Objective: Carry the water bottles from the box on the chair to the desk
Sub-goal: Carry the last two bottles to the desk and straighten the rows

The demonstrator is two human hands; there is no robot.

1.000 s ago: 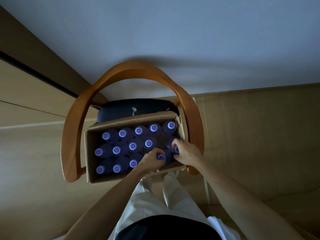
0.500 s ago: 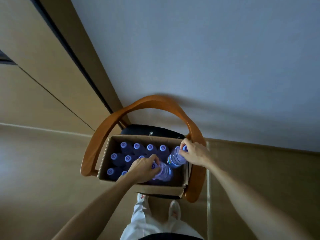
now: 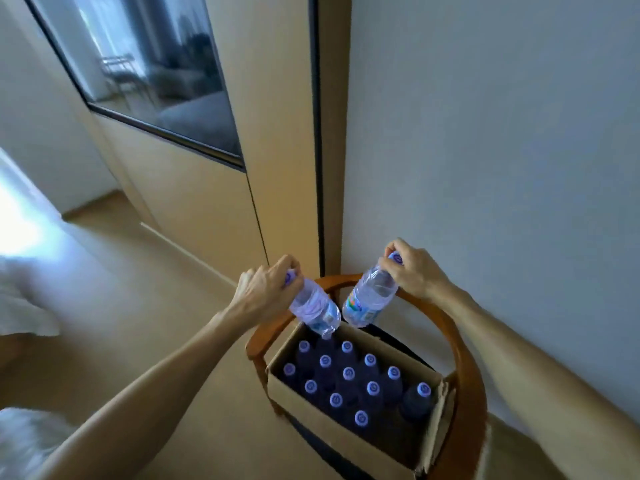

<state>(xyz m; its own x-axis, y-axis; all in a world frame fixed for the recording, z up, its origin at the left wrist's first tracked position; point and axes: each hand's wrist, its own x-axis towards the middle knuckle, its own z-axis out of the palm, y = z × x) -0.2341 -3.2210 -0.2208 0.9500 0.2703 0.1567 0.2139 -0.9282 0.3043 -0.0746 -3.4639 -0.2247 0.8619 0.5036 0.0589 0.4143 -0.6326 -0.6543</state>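
Both hands have risen since the earlier frame: left hand [image 3: 265, 292] and right hand [image 3: 414, 271] each hold a water bottle [image 3: 313, 308] by its cap above the cardboard box [image 3: 332, 431]. We judge cap-only holds may slip, dropping bottles.

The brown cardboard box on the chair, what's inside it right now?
The brown cardboard box holds upright clear water bottles with purple caps; twelve caps show. Their bodies are in shadow, and the box floor is covered.
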